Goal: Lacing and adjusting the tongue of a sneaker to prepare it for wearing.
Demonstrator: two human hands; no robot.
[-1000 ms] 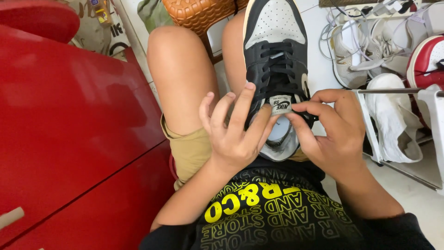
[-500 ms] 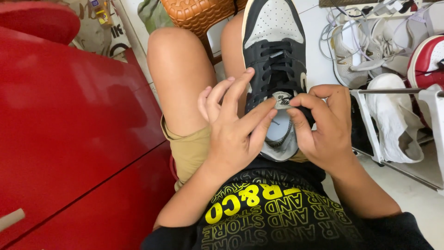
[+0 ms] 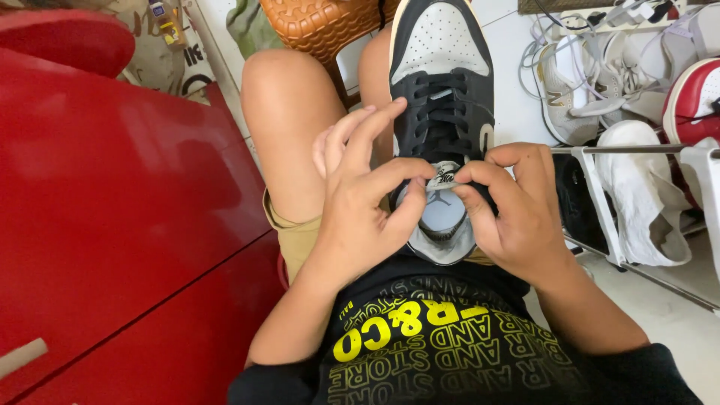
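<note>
A home, likely a shoe-storage corner on a pale tiled floor: beside the red cabinet [image 3: 112, 225] stands a white metal shoe rack [image 3: 600, 195] crowded with white sneakers [image 3: 592, 82], with a woven orange basket [image 3: 322, 22] just beyond the cabinet.

Glossy red cabinet [image 3: 112, 225]; sneaker [image 3: 442, 82] prob. matt leather w/ cloth laces [image 3: 442, 112].

Black-and-white sneaker against red, tan and yellow

The sneaker [image 3: 442, 97] at top centre has a white perforated toe, black side panels, black laces and a pale grey tongue; the cabinet [image 3: 112, 225] filling the left is glossy red, the shorts [image 3: 296, 236] are tan, the shirt [image 3: 442, 345] below is black with yellow lettering, and the basket [image 3: 322, 22] at the top is orange-brown weave.
</note>
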